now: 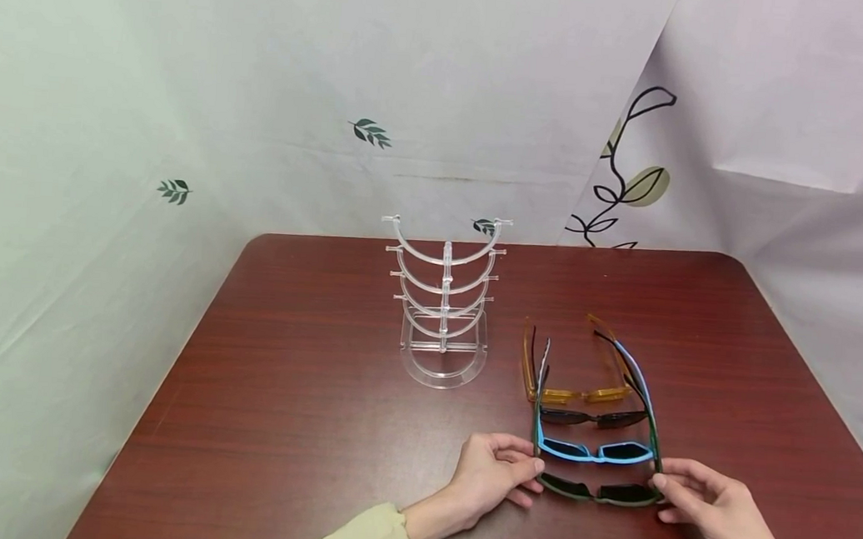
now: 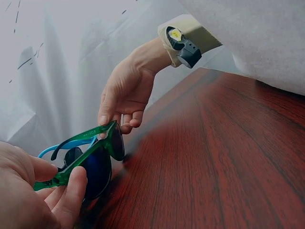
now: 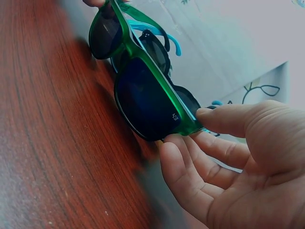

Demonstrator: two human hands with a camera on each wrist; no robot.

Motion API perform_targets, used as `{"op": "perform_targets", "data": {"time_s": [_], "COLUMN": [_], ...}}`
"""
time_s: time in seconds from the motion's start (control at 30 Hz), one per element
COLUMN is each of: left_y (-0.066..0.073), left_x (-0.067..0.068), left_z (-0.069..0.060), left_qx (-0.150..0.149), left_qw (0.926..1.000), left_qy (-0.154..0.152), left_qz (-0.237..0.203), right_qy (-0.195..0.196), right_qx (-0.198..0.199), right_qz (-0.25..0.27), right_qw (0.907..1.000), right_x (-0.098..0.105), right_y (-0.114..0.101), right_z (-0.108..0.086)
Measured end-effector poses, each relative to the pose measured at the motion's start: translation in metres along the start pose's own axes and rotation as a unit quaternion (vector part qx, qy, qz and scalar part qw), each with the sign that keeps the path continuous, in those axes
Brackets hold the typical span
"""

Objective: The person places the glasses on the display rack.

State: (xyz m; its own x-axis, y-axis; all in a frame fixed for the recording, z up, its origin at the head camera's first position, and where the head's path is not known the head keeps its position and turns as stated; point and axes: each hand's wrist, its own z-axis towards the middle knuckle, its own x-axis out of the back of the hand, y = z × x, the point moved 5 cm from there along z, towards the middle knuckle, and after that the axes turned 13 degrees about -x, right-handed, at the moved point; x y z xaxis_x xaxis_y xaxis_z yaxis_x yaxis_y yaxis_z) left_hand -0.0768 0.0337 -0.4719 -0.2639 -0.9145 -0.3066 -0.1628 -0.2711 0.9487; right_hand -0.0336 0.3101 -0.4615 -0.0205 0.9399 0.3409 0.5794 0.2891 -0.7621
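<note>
Green-framed sunglasses [image 1: 629, 495] with dark lenses are the nearest of several pairs lined up at the table's right front. My left hand [image 1: 488, 480] pinches their left hinge corner between thumb and fingers, and my right hand [image 1: 716, 505] pinches the right one. In the right wrist view the green frame [image 3: 159, 81] lies between thumb and fingertips of my right hand [image 3: 238, 157]. Directly behind are blue-framed sunglasses [image 1: 625, 453], then black sunglasses [image 1: 622, 419] and amber-framed glasses [image 1: 558, 396]. Their temples point away from me and overlap.
A clear plastic rack [image 1: 445, 304] with several curved tiers stands at the back middle of the reddish-brown wooden table [image 1: 302, 394]. White cloth [image 1: 453, 71] with leaf prints hangs behind and beside the table.
</note>
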Motion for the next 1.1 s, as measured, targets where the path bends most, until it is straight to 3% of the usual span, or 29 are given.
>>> {"op": "perform_targets", "data": {"time_s": [0.33,0.53,1.1], "left_y": [0.0000,-0.0005,0.0075], "left_x": [-0.0004,-0.0003,-0.0019], "left_z": [0.0004,0.0015,-0.0040], "left_qx": [-0.016,-0.018,-0.022], "left_qw": [0.9997,0.9994,0.9991], "left_qy": [0.017,0.031,0.035], "left_qz": [-0.002,0.002,0.003], "right_qy": [-0.001,0.012,0.025], "right_qx": [-0.011,0.005,0.020], "right_qz": [-0.005,0.001,-0.034], "right_qw": [0.9999,0.9999,0.9989], "right_x": [0.0003,-0.0007,0.0008], "right_y": [0.0011,-0.0002,-0.0033], "right_z": [-0.0006,-0.0020,-0.0074]}}
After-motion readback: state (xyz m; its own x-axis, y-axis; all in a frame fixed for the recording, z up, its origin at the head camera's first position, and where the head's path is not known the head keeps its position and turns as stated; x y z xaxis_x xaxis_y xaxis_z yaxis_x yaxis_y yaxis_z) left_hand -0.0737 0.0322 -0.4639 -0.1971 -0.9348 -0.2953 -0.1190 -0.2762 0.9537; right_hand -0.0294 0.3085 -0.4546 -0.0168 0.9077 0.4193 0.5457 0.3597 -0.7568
